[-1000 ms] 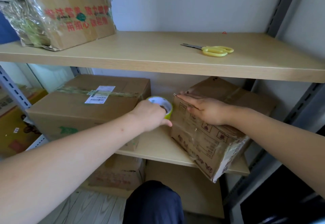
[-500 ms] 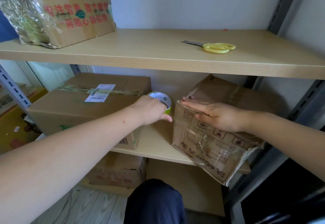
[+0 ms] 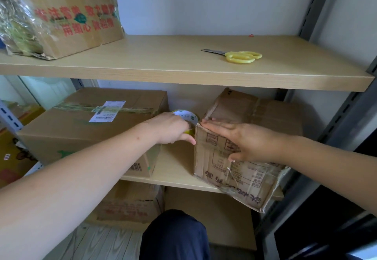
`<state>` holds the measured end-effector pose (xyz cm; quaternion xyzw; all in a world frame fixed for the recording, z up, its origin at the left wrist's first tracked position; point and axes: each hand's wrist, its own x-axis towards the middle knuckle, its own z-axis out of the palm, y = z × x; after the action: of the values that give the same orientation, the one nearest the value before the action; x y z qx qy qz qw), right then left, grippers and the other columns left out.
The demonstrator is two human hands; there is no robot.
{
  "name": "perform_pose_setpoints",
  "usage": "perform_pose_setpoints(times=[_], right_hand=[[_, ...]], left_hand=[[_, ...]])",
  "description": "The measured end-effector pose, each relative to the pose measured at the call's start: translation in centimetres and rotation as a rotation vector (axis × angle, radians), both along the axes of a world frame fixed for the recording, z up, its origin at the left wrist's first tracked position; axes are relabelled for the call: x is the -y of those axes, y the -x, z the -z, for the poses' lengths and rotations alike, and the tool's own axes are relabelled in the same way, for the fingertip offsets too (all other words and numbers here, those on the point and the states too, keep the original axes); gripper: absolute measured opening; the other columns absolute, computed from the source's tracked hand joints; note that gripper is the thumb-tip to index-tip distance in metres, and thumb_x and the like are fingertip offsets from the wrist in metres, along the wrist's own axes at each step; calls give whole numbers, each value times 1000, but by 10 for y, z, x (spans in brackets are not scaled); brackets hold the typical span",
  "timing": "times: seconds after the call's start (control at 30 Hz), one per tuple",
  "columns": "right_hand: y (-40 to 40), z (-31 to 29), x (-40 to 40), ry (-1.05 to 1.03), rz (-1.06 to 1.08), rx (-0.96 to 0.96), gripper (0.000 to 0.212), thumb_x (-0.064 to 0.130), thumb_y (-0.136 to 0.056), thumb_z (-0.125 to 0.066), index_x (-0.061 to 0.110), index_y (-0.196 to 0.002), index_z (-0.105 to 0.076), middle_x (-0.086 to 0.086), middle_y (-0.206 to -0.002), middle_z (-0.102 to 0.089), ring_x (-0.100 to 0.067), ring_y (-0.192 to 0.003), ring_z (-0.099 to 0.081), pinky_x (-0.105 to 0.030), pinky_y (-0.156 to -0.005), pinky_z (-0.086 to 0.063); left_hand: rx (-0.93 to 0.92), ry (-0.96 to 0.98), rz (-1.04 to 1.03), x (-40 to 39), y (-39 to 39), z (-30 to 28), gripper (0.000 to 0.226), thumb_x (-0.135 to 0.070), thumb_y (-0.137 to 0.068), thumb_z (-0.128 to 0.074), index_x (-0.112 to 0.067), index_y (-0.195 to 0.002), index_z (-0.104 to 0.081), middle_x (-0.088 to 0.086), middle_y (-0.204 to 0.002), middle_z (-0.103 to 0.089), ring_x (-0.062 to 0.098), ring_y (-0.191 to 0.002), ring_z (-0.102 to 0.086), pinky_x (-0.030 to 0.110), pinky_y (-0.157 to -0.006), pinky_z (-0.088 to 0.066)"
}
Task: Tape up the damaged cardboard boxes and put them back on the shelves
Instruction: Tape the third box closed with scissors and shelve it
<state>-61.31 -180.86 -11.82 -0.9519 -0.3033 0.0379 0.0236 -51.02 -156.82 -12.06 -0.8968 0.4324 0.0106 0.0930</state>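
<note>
Hands meet at the near left corner of a worn box (image 3: 240, 155) on the middle shelf (image 3: 175, 170). That box sits at the shelf's right end, turned askew, its torn lower right corner hanging past the front edge. The right hand (image 3: 251, 141) lies flat on its front face near the top edge, fingers straight and pointing left, thumb spread downward. The left hand (image 3: 173, 127) has its fingers curled round a tape roll (image 3: 186, 117), white-cored with a yellow-green rim, held just left of the box's corner; its thumb tip touches the box's left edge.

On the same shelf to the left stands a big box (image 3: 85, 133), well apart from the worn one, with a white label and a strip of tape across its top. The top shelf (image 3: 183, 70) carries yellow scissors (image 3: 238, 55) on the right and a box with red print (image 3: 77, 23) at the far left, one end wrapped in crinkled film. Below the middle shelf another box (image 3: 126, 204) with red print rests. A dark-clothed knee (image 3: 175, 235) shows at the bottom.
</note>
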Motion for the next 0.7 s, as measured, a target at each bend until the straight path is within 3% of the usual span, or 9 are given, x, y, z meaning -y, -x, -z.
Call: perform_pose_setpoints(times=[0.07,0.2,0.27,0.4,0.5,0.53,0.6,0.67,0.7], right_hand=[[7,-9,13,-3,-57,-33,112,25,-85,-74,50,-151,13,28,-160,9,8,-146,5,-19,-118,-8],[27,-17,38,34,-125,-21,102,21,-92,-68,42,-154,10,26,-161,7,2,-149,3,-34,-123,-13],[33,-14,40,24,-96,11,103,15,-90,-68,42,-155,7,28,-160,6,5,-148,4,-28,-121,-12],[39,-8,33,39,3,57,107,12,-88,-69,45,-153,9,34,-157,11,12,-144,10,-15,-115,-7],[44,-14,21,84,82,43,96,19,-93,-63,45,-152,9,26,-161,5,4,-148,0,-26,-122,-16],[48,-19,14,107,101,76,86,27,-95,-59,41,-155,1,21,-163,-5,-2,-149,-10,-30,-121,-21],[56,-36,-2,144,53,309,56,39,-99,-52,31,-151,-34,9,-154,-39,-12,-139,-38,-35,-115,-34],[62,-57,-16,52,-57,656,31,34,-102,-49,20,-123,-66,1,-122,-65,-19,-112,-58,-37,-95,-47],[62,-69,-22,-46,-57,824,26,27,-103,-49,14,-110,-70,-2,-107,-67,-23,-98,-60,-38,-84,-49]], left_hand=[[-6,12,76,1,9,0,56,-71,-90,-43,-18,-78,-56,-5,-57,-59,8,-57,-52,30,-64,-46],[-86,-5,123,3,33,9,30,-55,-96,-46,-27,-87,-45,-15,-70,-42,13,-66,-45,31,-58,-34],[-93,0,83,10,42,10,28,-50,-99,-44,-25,-85,-44,-13,-71,-43,14,-65,-45,30,-56,-31],[-4,95,4,35,53,10,23,-32,-101,-44,-16,-85,-48,12,-93,-66,30,-80,-59,31,-67,-39],[6,163,-69,37,60,18,18,-28,-101,-43,-14,-92,-47,17,-103,-66,38,-95,-63,35,-72,-42],[-11,189,-96,37,61,22,19,-28,-101,-42,-11,-99,-50,17,-105,-66,38,-97,-63,36,-74,-45],[-79,256,-130,41,66,25,24,-27,-98,-43,-8,-107,-56,15,-105,-66,36,-98,-64,36,-78,-51],[-158,306,-134,46,72,26,22,-25,-95,-44,-10,-98,-59,13,-100,-67,31,-92,-64,29,-73,-46],[-186,311,-145,48,74,27,21,-24,-95,-44,-10,-96,-59,13,-100,-67,30,-92,-64,26,-71,-42]])
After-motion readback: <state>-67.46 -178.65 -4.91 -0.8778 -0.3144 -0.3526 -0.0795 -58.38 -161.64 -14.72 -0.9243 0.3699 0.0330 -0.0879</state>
